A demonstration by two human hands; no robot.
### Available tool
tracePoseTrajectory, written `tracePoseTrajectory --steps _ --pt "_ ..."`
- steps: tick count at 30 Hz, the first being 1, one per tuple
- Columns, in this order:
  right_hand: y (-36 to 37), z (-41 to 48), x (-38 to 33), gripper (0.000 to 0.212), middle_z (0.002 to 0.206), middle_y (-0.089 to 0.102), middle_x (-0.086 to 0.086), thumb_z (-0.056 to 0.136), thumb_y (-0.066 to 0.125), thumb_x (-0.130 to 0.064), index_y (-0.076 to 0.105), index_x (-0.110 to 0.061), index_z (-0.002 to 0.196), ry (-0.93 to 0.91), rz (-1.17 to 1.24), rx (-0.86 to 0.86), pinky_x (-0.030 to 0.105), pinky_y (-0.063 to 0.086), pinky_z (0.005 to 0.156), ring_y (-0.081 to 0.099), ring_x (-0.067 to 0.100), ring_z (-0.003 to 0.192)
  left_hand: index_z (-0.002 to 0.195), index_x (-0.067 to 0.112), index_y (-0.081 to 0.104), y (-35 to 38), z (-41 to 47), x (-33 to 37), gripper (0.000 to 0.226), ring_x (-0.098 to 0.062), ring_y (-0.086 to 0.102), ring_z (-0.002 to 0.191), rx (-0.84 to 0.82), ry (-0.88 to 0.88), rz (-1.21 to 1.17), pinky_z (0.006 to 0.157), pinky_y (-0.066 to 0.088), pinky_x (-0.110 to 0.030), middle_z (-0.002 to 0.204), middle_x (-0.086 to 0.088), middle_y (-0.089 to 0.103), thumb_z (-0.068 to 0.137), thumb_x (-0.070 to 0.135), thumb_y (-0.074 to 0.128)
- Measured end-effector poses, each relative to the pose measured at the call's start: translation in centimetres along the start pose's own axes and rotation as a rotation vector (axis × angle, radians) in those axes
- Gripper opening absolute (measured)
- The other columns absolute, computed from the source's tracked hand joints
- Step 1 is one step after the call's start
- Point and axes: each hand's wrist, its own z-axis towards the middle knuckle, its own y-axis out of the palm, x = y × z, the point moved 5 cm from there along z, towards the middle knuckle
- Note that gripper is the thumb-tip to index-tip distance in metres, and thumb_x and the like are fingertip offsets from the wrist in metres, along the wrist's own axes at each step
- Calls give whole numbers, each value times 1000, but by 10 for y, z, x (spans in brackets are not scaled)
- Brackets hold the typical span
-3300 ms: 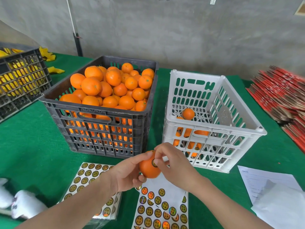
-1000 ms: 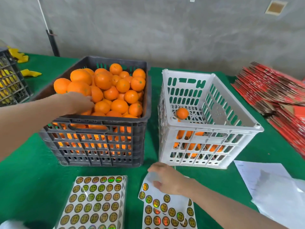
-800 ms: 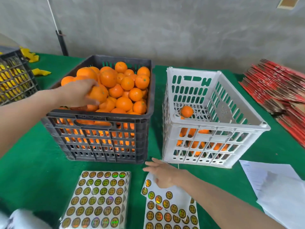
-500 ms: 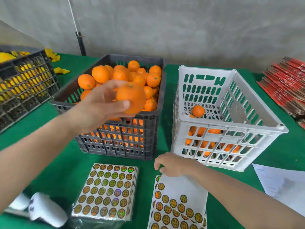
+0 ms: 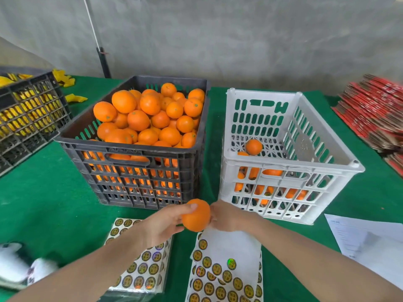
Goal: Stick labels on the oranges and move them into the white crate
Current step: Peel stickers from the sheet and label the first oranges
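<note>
While left hand (image 5: 162, 223) grips orange (image 5: 196, 215) | right hand (image 5: 229, 217) touches its side

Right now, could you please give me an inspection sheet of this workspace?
Surface: green cloth under everything.
Job's things: dark crate heaped with oranges; white crate holding a few; one orange in hand; label sheet partly used; label pack beside it.
Clutter: papers at right; blurred white object at lower left.
Hands: left hand grips the orange; right hand touches its right side, fingertips hidden.
Cables: thin white line down the wall, cannot tell if cable.
Surroundings: grey wall; second crate of yellow things at left; red stack at right.
</note>
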Motion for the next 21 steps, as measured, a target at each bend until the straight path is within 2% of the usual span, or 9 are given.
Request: tracePoseTrajectory --steps 3,5,8,11,13,14,16,18,21 --pt "-19 -8 -11 10 92 66 14 91 53 -11 60 -4 89 -93 126 108 29 44 71 58 26 83 121 13 57 6 8 -1 108 -22 65 105 -93 -50 -7 88 50 -31 113 -6 70 28 56 92" --pt "-28 -14 -16 15 103 65 11 88 60 -12 59 -8 103 -129 192 172 30 44 80 59 23 94 121 12 55 10 11 -1 110 -22 67 100 -132 -80 -12 82 53 -31 109 -7 72 27 53 93" --pt "-34 -25 -12 28 110 62 6 85 60 -4 54 -14 111 -77 317 302 27 43 84 55 18 100 122 11 54 13 13 0 105 -23 69 91 -125 -84 -72 73 56 -29 103 -11 72 33 51 93" --pt "-40 -50 -8 25 105 55 -5 87 56 -3 56 -14 110 32 356 696 8 32 83 45 5 96 123 7 52 10 14 -4 76 -27 69 83 -33 -94 -210 65 58 -32 94 -16 73 62 44 79" --pt "-34 -69 -15 9 88 51 -9 88 56 -9 61 -13 94 50 334 860 9 30 73 43 2 81 120 6 53 7 14 -8 66 -26 70 74 23 -117 -291 58 58 -29 89 -17 73 66 43 67" --pt "-26 -73 -22 7 82 50 -11 89 56 -15 63 -15 88 46 333 830 11 30 71 41 -1 75 116 5 53 8 13 -9 65 -25 70 68 37 -126 -330 53 56 -28 85 -17 73 66 45 65" --pt "-7 -74 -36 14 80 47 -16 90 54 -29 65 -21 89 62 349 698 12 29 70 41 -4 74 113 2 55 12 12 -10 67 -24 70 63 42 -136 -397 51 54 -26 82 -18 72 65 49 63" --pt "3 -72 -39 21 78 40 -18 92 52 -36 65 -21 98 108 314 686 8 27 69 39 0 77 115 -1 57 18 11 -10 74 -26 68 69 41 -131 -430 60 55 -30 88 -18 70 63 51 65" --pt "4 -72 -38 21 79 38 -17 92 52 -36 63 -18 96 170 272 736 3 27 69 37 3 82 123 -1 55 24 11 -11 82 -27 63 76 80 -118 -470 74 50 -36 94 -18 66 59 49 69"
